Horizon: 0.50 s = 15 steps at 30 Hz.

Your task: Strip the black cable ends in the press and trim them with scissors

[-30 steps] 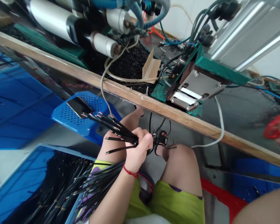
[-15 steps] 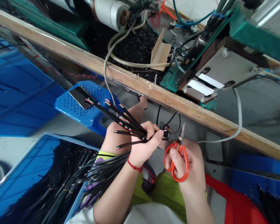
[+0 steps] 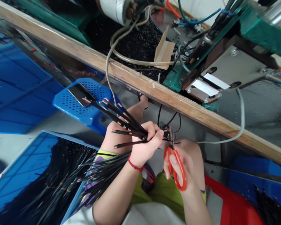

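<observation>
My left hand (image 3: 150,140) is closed around a bundle of black cables (image 3: 131,126). Their cut ends, showing red, white and green wires, fan out to the left. Dark ends of the bundle stick out to the right past my thumb. My right hand (image 3: 180,165) holds orange-handled scissors (image 3: 181,172), fingers through the loops. The blades point up, right beside those dark ends; whether they touch is hard to make out. More black cables (image 3: 110,175) lie across my left thigh, under my forearm.
A blue crate (image 3: 21,162) full of black cables stands at left. A phone (image 3: 81,94) lies on a blue stool (image 3: 67,107). The wooden bench edge (image 3: 135,78) runs across in front, with a green-framed machine (image 3: 224,72) on it. A red stool (image 3: 234,203) is at right.
My right hand has brought the scissors left, up to the dark ends beside my left hand. The handle loops have spread a little. My left hand keeps its hold on the cables.
</observation>
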Tool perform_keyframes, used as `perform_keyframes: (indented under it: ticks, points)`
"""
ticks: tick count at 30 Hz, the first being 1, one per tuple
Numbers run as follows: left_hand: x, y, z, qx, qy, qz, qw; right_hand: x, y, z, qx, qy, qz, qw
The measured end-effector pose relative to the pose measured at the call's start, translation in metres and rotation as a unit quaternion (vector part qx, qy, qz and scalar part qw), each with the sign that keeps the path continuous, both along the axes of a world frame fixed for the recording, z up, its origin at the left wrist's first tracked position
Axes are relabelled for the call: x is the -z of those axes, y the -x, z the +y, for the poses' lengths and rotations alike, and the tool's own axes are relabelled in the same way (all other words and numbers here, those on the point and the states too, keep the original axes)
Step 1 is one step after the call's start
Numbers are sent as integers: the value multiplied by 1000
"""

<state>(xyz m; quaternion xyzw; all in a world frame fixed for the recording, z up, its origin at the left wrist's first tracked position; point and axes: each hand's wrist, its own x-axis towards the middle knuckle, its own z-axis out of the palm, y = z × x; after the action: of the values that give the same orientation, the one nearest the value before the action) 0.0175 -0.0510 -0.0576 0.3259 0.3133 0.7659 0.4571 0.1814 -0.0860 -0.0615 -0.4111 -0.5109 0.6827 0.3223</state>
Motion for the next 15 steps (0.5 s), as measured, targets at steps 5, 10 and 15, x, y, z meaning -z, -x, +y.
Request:
perform_keyframes:
  ticks: [5, 10, 15]
  points:
    - [1, -5, 0, 2, -1, -27, 1000, 3, -2, 5, -42, -2, -7, 999]
    - [-3, -6, 1, 22, -7, -62, 998, 1, 2, 6, -55, 9, 11, 998]
    - [-7, -5, 2, 33, -16, -89, 995, -6, 7, 5, -54, 9, -1, 998]
